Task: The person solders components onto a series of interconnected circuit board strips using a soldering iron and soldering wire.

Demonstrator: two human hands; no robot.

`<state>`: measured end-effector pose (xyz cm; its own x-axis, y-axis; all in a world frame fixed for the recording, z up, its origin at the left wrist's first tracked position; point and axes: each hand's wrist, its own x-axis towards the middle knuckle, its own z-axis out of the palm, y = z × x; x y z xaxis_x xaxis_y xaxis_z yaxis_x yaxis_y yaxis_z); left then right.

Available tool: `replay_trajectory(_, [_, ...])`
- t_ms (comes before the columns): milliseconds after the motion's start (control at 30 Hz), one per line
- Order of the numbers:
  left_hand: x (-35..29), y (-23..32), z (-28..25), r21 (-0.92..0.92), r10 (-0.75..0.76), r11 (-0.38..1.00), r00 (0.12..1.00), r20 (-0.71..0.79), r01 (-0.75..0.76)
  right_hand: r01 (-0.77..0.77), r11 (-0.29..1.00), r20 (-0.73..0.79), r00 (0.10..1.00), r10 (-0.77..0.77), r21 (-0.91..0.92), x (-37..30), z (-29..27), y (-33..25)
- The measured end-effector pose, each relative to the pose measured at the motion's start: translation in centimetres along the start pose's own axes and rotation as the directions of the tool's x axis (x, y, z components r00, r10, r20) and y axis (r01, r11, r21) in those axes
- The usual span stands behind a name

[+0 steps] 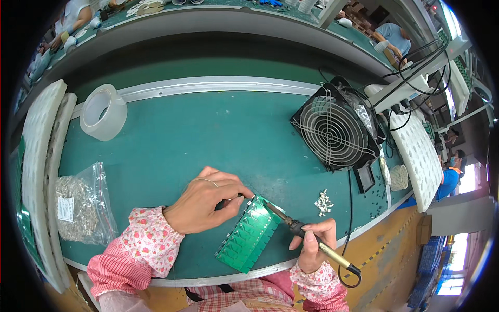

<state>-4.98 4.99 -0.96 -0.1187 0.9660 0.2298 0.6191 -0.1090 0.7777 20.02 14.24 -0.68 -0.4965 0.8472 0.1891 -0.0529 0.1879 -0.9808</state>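
Note:
A green circuit board [248,236] lies at a slant near the front edge of the bench, with small parts along its left side. My right hand [315,244] is closed round a soldering iron [296,226], whose tip rests at or just above the board's far end. From the left, my left hand [213,200] reaches to the board's far corner, its fingers drawn together. Something dark shows between its thumb and fingers, mostly hidden. A small pile of white connectors [323,203] sits to the right of the board.
A caged fan [335,127] stands at the far right, with cables nearby. On the left are a clear tape roll [104,113], a bag of small parts [83,208] and upright white foam trays [39,171]. A metal rail [208,85] borders the bench's far side. Other people work beyond.

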Motion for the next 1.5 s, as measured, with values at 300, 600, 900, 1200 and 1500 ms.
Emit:
replay_trajectory(300, [0.1, -0.1, -0.3, 0.007, 0.003, 1.0, 0.999, 0.043, -0.003, -0.011, 1.0, 0.064, 0.998, 0.012, -0.023, 0.4, 0.1, 0.2])
replay_trajectory(600, [0.0, -0.2, 0.0, 0.039, 0.065, 0.997, 0.998, 0.002, -0.065, -0.014, 1.0, 0.102, 0.995, 0.016, -0.021, 0.4, 0.2, 0.2])
replay_trajectory(900, [-0.3, -0.1, -0.1, 0.062, 0.107, 0.992, 0.994, 0.004, -0.107, 0.006, 0.999, 0.14, 0.99, 0.001, -0.053, 0.5, 0.2, 0.2])
replay_trajectory(1200, [0.0, -0.1, -0.2, 0.053, 0.102, 0.993, 0.995, -0.007, -0.101, -0.012, 0.997, 0.135, 0.991, 0.023, -0.079, 0.7, 0.2, -0.1])
replay_trajectory(1500, [-0.2, -0.4, 0.0, 0.044, 0.087, 0.995, 0.996, -0.02, -0.086, 0.056, 0.982, 0.1, 0.994, -0.038, -0.18, 0.7, 0.1, 0.5])
